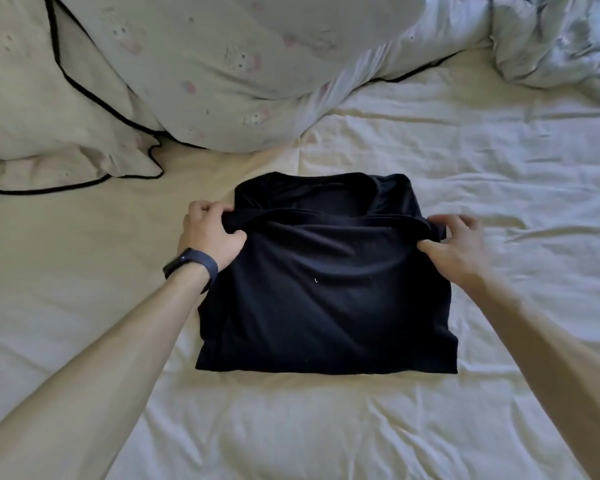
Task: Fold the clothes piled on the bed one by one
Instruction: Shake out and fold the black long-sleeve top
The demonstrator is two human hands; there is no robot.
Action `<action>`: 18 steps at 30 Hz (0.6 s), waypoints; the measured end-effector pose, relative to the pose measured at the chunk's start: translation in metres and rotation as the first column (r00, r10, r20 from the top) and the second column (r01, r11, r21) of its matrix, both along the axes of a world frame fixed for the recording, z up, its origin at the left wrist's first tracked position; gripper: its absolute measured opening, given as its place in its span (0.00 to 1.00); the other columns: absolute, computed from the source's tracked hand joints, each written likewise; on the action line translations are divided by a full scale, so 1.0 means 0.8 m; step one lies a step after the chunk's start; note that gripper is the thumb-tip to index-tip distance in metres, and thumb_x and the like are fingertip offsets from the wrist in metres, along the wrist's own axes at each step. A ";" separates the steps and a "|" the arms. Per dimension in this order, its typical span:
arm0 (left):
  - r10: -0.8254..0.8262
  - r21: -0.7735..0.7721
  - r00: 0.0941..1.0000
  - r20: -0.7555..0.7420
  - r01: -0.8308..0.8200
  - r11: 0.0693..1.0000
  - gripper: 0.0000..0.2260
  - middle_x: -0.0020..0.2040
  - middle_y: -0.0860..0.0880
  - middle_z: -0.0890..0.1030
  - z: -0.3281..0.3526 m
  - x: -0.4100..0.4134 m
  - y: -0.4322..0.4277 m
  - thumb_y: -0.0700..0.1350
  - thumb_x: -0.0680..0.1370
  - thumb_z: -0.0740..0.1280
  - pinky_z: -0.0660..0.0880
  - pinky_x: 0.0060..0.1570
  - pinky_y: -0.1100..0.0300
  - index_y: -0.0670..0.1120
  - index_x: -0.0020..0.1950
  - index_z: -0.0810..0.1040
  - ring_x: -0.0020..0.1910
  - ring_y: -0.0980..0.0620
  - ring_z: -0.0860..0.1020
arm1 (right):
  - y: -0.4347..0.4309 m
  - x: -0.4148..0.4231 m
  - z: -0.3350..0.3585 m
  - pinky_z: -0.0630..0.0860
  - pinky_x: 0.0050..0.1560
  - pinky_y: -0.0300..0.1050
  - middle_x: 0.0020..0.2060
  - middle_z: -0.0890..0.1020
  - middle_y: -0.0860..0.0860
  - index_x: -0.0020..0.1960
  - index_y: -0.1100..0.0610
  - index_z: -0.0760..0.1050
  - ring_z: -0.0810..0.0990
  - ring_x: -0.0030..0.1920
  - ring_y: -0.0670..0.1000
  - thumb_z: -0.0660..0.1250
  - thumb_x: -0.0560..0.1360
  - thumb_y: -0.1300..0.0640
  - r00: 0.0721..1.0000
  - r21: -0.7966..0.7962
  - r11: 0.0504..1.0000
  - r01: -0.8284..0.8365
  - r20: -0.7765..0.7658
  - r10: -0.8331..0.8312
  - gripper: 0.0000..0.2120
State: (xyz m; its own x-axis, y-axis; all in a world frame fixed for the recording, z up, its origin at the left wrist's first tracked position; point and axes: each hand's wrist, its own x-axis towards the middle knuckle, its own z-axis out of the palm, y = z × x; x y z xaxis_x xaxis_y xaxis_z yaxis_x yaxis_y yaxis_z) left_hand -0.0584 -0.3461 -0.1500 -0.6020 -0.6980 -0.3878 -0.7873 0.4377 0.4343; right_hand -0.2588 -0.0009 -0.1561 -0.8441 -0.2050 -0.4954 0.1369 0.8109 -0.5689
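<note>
A black garment (326,292) lies folded into a rough rectangle in the middle of the bed. Its near part is doubled over toward the collar, and the folded edge runs across between both hands. My left hand (210,233), with a dark band on the wrist, pinches the left end of that edge. The right end of the edge is pinched by my right hand (459,242), thumb under the cloth. The collar end of the garment lies flat beyond the fold.
A cream sheet (499,161) covers the bed. A pillow with dark piping (49,109) lies at the far left, a pale printed duvet (243,57) bulks behind the garment, and crumpled light-blue bedding (561,39) sits at the far right.
</note>
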 end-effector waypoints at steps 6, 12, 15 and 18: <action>0.062 -0.109 0.994 -0.094 -0.072 0.991 0.07 0.49 0.53 0.80 0.018 -0.001 -0.005 0.49 0.78 0.65 0.70 0.48 0.58 0.52 0.54 0.80 0.49 0.49 0.75 | 0.004 -0.021 0.003 0.69 0.51 0.41 0.47 0.78 0.45 0.51 0.46 0.74 0.76 0.49 0.47 0.63 0.81 0.45 0.964 -0.090 0.995 0.037 -0.258 -0.060 0.06; 0.414 0.097 0.898 -0.148 -0.404 0.910 0.11 0.37 0.50 0.76 0.018 -0.031 -0.032 0.52 0.80 0.64 0.67 0.40 0.55 0.46 0.43 0.75 0.42 0.43 0.75 | -0.024 -0.055 -0.004 0.69 0.45 0.43 0.45 0.79 0.43 0.54 0.46 0.73 0.77 0.44 0.42 0.60 0.82 0.41 0.982 -0.153 0.980 0.129 -0.114 -0.148 0.10; 0.457 0.127 0.880 -0.128 -0.442 0.888 0.14 0.36 0.48 0.74 0.007 -0.049 -0.041 0.53 0.81 0.63 0.69 0.41 0.55 0.43 0.46 0.76 0.41 0.42 0.74 | -0.041 -0.067 -0.014 0.69 0.38 0.34 0.43 0.77 0.38 0.53 0.46 0.73 0.77 0.39 0.36 0.60 0.82 0.41 0.975 -0.172 0.969 0.176 -0.106 -0.196 0.10; 0.393 0.086 0.918 -0.060 -0.387 0.918 0.16 0.36 0.49 0.75 -0.007 -0.060 -0.046 0.56 0.81 0.62 0.68 0.43 0.55 0.44 0.46 0.76 0.41 0.43 0.74 | -0.051 -0.075 -0.025 0.66 0.32 0.30 0.42 0.76 0.39 0.54 0.46 0.71 0.76 0.36 0.37 0.60 0.83 0.41 0.975 -0.159 0.970 0.186 -0.092 -0.202 0.09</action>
State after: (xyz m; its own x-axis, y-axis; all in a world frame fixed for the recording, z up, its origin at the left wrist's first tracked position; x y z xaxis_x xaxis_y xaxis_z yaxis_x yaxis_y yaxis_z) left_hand -0.1061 -0.3833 -0.1555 -0.3166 -0.8558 -0.4092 -0.8532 0.0684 0.5170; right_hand -0.3189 -0.0419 -0.1765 -0.9214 -0.0964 -0.3765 0.2153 0.6801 -0.7008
